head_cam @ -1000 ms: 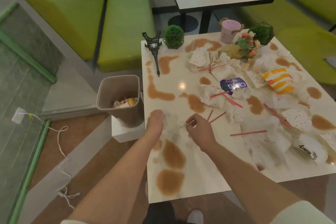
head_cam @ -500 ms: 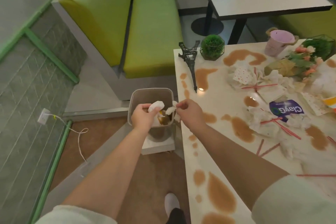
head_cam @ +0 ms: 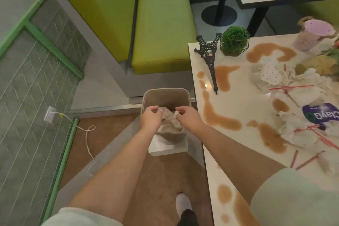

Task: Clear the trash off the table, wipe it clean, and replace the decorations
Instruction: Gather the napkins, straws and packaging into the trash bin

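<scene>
hands now lower over bin, tissues dropped inside

lime-green bench on a grey base. white table blotched with brown spills. black tower model. green grass ball in a gold wire frame. pale pink pot. white napkin with red dots. red straws. purple wrapper, white and green lettering. beige bin. brown floor. grey wall with green trim.
</scene>
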